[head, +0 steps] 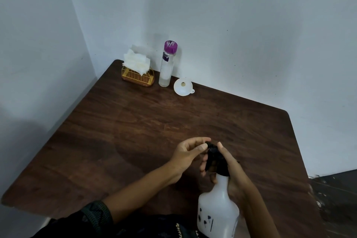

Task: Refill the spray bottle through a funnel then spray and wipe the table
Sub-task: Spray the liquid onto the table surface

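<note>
Unscrewing at lower right, we are curling our right hand [234,173] round the white plastic spray bottle [216,211], our left hand [187,154] pinching its black trigger head [213,155]; keeping it upright seems wisest. White plastic funnel [183,87] waiting upper centre.

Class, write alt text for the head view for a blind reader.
The left hand and right hand hold the black spray head of a white spray bottle at a dark table. At its far corner sit a napkin holder, a purple-capped bottle and a funnel.
</note>
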`<state>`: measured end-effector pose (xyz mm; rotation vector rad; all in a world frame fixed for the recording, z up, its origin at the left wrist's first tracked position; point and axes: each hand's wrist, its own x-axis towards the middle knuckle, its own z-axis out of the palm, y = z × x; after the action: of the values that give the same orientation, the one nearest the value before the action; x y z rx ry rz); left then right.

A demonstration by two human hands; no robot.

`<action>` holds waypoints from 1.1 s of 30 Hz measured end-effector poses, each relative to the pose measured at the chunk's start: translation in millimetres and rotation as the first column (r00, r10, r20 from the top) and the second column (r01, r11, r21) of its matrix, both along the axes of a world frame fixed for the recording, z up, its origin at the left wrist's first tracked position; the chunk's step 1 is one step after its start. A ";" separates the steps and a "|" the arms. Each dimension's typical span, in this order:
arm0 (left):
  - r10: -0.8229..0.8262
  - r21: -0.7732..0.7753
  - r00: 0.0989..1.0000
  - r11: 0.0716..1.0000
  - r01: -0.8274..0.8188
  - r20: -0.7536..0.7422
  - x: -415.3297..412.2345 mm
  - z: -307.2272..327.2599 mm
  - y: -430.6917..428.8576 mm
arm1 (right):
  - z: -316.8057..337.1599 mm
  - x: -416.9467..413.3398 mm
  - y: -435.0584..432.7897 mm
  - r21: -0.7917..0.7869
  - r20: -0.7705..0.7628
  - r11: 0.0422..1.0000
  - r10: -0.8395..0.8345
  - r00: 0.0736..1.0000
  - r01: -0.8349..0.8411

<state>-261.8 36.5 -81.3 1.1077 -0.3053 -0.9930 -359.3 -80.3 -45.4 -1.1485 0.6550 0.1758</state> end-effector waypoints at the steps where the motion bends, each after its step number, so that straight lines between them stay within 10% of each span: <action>1: 0.019 0.022 0.995 1.000 -0.021 0.095 1.4 -0.2 -0.5 | 0.4 -0.1 -1.0 0.012 0.009 1.000 0.011 1.000 -0.011; 9: 0.063 0.117 0.858 0.983 -0.142 0.510 4.4 16.4 -3.1 | 4.8 3.8 0.2 -0.022 0.072 0.995 0.100 0.992 -0.099; 33: -0.111 0.250 0.913 0.968 0.010 0.392 21.9 26.0 -1.9 | 5.8 10.0 0.7 -0.059 0.137 0.984 0.176 0.975 -0.169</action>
<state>-239.9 34.6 -55.3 1.5400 -0.5662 -0.8647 -349.3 -79.6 -39.6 -1.2515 0.4358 0.2253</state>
